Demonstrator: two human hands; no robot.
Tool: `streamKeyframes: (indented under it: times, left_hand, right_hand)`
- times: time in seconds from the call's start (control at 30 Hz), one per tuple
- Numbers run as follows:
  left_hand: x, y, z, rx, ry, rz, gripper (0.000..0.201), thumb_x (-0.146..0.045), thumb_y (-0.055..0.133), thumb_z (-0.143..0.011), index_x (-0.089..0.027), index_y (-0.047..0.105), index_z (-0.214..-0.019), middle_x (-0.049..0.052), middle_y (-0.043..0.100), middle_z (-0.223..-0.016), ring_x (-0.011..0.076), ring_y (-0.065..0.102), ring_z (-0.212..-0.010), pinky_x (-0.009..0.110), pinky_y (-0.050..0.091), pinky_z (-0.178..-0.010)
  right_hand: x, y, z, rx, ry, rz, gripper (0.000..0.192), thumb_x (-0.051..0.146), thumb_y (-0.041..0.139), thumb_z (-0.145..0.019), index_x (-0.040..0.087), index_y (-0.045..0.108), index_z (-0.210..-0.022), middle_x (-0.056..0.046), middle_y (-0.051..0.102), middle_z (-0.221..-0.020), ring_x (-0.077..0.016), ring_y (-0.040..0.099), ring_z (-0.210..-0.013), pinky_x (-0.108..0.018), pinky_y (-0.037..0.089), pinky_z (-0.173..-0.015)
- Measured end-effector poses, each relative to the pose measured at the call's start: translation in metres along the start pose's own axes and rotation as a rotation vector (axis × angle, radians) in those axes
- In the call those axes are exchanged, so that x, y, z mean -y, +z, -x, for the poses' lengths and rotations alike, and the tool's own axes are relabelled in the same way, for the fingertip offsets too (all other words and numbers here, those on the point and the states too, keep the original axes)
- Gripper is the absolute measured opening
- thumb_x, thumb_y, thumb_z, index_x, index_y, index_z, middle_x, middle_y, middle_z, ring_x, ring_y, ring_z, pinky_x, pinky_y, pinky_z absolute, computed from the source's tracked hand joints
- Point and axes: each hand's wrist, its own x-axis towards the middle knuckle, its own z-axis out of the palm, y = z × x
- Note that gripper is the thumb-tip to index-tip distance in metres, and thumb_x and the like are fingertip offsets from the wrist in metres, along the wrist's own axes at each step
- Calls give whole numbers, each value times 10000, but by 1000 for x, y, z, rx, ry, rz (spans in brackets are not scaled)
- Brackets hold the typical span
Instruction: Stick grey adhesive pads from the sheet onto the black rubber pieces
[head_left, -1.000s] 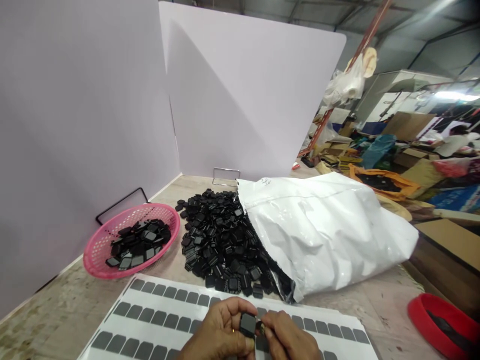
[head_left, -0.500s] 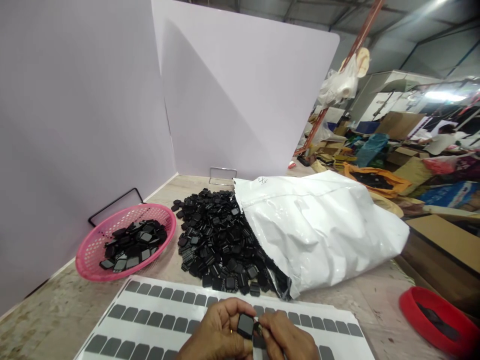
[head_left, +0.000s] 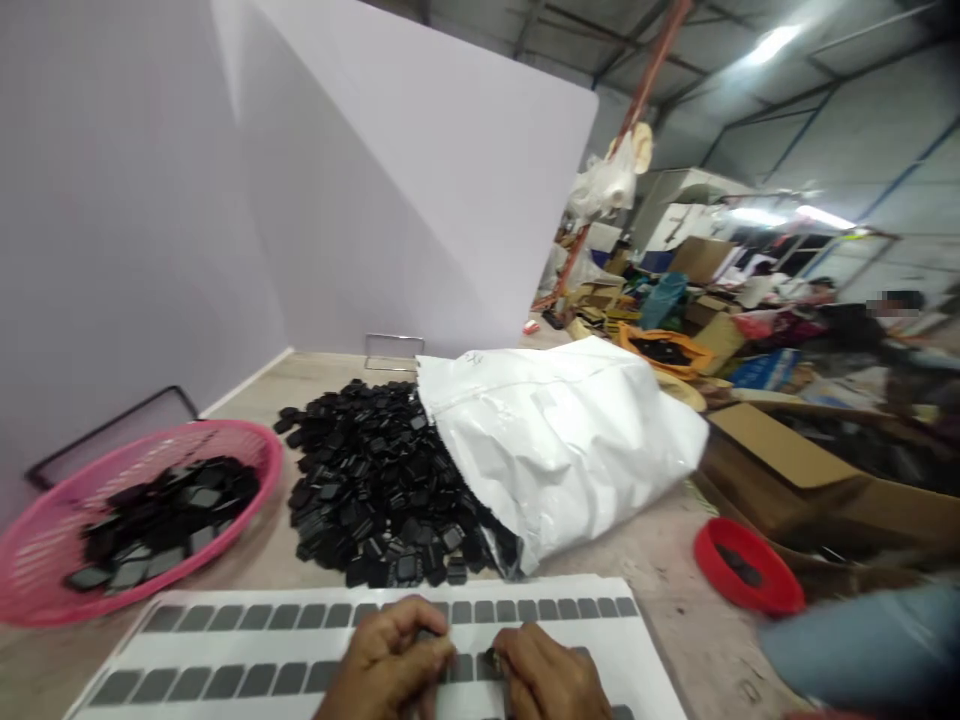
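Note:
My left hand (head_left: pixel 394 660) is closed over the sheet, with a dark, rounded-square plastic piece (head_left: pixel 427 634) mostly hidden in its fingers. To its right, my right hand (head_left: pixel 551 672) pinches a small dark object (head_left: pixel 491 656) too blurred to name. A gap separates the two hands. Under both lies a white sheet (head_left: pixel 405 645) with rows of grey rounded-square stickers (head_left: pixel 283 617). Just beyond is a heap of black plastic pieces (head_left: pixel 375 470), spread before the mouth of a white plastic bag (head_left: pixel 562 430).
At left, a pink perforated basket (head_left: pixel 262 440) holds more black pieces. A red dish (head_left: pixel 705 545) with dark pieces stands at right, near a cardboard box (head_left: pixel 780 450). Pale partition panels (head_left: pixel 390 180) rise behind. A blue-grey shape (head_left: pixel 862 640) fills the lower right corner.
The view has swung to the right. My hands, close together around the dark piece before, are now apart, and the piece is more hidden in my left fingers.

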Motion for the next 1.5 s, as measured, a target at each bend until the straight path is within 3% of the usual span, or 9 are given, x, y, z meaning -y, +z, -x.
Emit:
streamKeyframes:
  times: [0.1,0.27,0.37,0.5,0.67,0.87,1.07,1.27,1.5]
  left_hand:
    - [-8,-3,-6,-48,50,-201,373,-511,667,-706,-164,579,-811,-41,521,-468,89,428,-428,198,251,-457]
    - [-17,36,-18,170,176,-566,152,-340,537,-764,-193,512,-735,-48,462,-617,117,426,-593,218,335,-555]
    - [-15,78,-27,281,303,-816,83,-247,462,-783,-201,519,-744,-23,531,-693,148,482,-703,236,365,-649]
    - [-2,134,-46,438,439,-1145,259,-212,412,-839,-233,600,-1016,34,663,-885,210,590,-825,290,412,-727]
    - [21,174,-71,494,485,-1417,487,-106,405,-798,-139,524,-1269,179,691,-974,290,634,-791,400,444,-722]
    - [36,177,-77,486,470,-1521,480,-112,402,-846,-134,508,-1313,231,657,-995,382,616,-909,557,443,-792]
    - [35,174,-68,526,469,-1635,577,-43,327,-870,-129,342,-1440,263,571,-1199,361,575,-1008,532,418,-867]
    - [31,178,-66,499,469,-1636,561,-52,387,-853,-132,398,-1409,253,592,-1163,360,588,-967,519,434,-843]
    - [48,176,-75,458,504,-1627,517,-76,393,-854,-139,454,-1363,218,635,-1056,326,616,-872,484,463,-767]
  right_hand:
    - [-35,-40,26,-17,339,-53,282,306,324,-966,251,592,-900,12,657,-755,-155,650,-673,-219,461,-622]
    - [-83,-90,59,2,717,116,345,371,267,-939,245,579,-863,-27,685,-794,-222,650,-745,-298,437,-651]
    - [-96,-93,61,7,723,139,298,333,273,-930,239,532,-817,-20,645,-740,-221,619,-713,-312,410,-657]
    - [-102,-91,53,2,673,126,246,285,314,-915,233,512,-778,2,609,-689,-195,594,-666,-288,400,-628]
    - [-106,-91,45,2,621,107,224,222,354,-893,222,527,-751,-1,628,-712,-176,589,-669,-272,397,-623]
    - [-113,-92,45,-1,586,60,213,182,378,-885,218,540,-752,7,627,-714,-166,584,-667,-265,393,-626]
    - [-115,-93,47,-24,576,29,219,198,359,-910,212,542,-790,-3,635,-750,-164,590,-702,-260,405,-657]
    - [-117,-87,47,1,552,54,220,195,370,-893,216,530,-743,-1,615,-708,-178,573,-664,-282,382,-635]
    - [-118,-85,45,-21,556,49,228,209,368,-891,214,543,-744,-3,627,-709,-174,582,-663,-277,402,-635]
